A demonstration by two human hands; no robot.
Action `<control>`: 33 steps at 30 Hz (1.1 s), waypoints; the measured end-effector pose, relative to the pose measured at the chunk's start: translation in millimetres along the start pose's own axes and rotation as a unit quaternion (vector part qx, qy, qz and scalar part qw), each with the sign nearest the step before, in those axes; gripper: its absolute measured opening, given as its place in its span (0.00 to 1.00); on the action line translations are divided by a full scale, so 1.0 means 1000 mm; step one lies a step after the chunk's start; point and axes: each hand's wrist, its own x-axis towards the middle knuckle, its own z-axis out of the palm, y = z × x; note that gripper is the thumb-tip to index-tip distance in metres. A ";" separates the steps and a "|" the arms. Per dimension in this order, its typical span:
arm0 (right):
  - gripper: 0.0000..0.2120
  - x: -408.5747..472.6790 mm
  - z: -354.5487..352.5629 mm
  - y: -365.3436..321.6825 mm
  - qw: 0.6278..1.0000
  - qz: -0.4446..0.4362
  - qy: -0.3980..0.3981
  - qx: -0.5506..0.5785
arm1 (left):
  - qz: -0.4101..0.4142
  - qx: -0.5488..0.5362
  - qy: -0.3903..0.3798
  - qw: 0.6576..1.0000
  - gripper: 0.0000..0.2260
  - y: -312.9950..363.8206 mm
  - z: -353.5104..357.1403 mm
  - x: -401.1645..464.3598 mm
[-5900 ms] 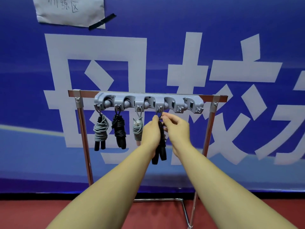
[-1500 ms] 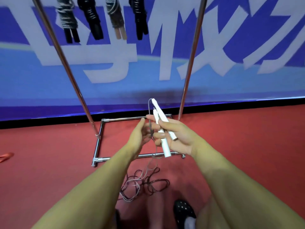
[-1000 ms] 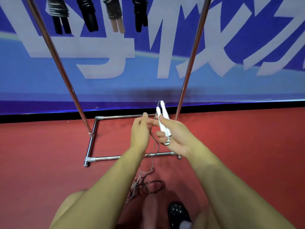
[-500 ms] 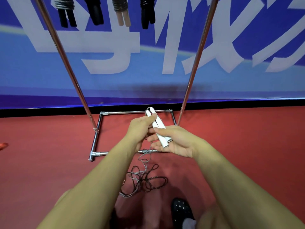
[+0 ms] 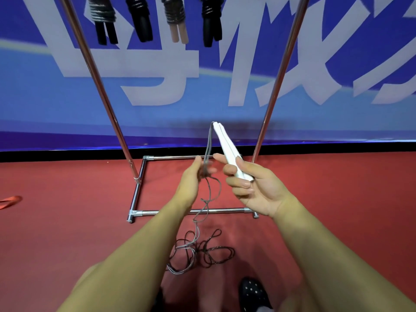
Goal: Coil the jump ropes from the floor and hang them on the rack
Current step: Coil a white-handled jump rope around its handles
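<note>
The jump rope's two white handles (image 5: 227, 152) sit side by side at centre frame, pointing up and away from you, with the grey cord (image 5: 208, 194) running off their top ends, down past your left hand and into a loose tangle on the red floor (image 5: 67, 221) at lower centre. That tangle is the risk: if you start winding before the loops are freed, they will likely knot or drag up as a clump, and the coil will come out lumpy. A slack hold on the handles could also let them splay apart. Your right hand (image 5: 252, 188) has its fingers curled round the lower ends of the handles, palm turned toward you. Your left hand (image 5: 191, 179) pinches the cord just left of them, though blur hides the fingertips. Four coiled ropes (image 5: 173, 12) hang along the top edge on the rack (image 5: 279, 70).
</note>
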 end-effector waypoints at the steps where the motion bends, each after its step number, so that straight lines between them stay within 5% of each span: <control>1: 0.20 0.000 0.002 0.000 1.000 -0.009 0.002 0.010 | -0.005 0.000 -0.028 1.000 0.25 -0.004 0.002 -0.001; 10: 0.15 0.008 -0.019 -0.012 0.974 -0.144 0.125 0.122 | 0.000 0.034 -0.071 0.997 0.13 -0.006 0.011 -0.017; 19: 0.13 0.009 -0.037 -0.017 0.947 -0.200 0.189 0.166 | -0.072 0.123 -0.104 0.984 0.15 -0.005 0.014 -0.027; 23: 0.18 0.011 -0.049 -0.016 0.949 -0.180 0.260 0.010 | 0.015 0.327 -0.088 0.941 0.17 0.008 0.011 -0.035; 26: 0.14 0.009 -0.064 -0.008 0.921 -0.107 0.314 -0.206 | 0.113 0.490 -0.093 0.859 0.16 0.025 0.008 -0.043; 28: 0.09 0.005 -0.075 0.001 0.865 -0.023 0.282 -0.414 | 0.176 0.598 -0.110 0.774 0.14 0.033 0.007 -0.048; 30: 0.06 0.000 -0.079 0.013 0.727 0.094 0.172 -0.659 | 0.233 0.655 -0.115 0.709 0.12 0.037 0.004 -0.051; 32: 0.05 -0.002 -0.068 0.029 0.612 0.182 0.049 -0.768 | 0.262 0.662 -0.129 0.690 0.12 0.039 0.000 -0.051; 33: 0.08 -0.003 -0.058 0.038 0.584 0.200 0.004 -0.787 | 0.265 0.655 -0.144 0.692 0.12 0.040 -0.002 -0.050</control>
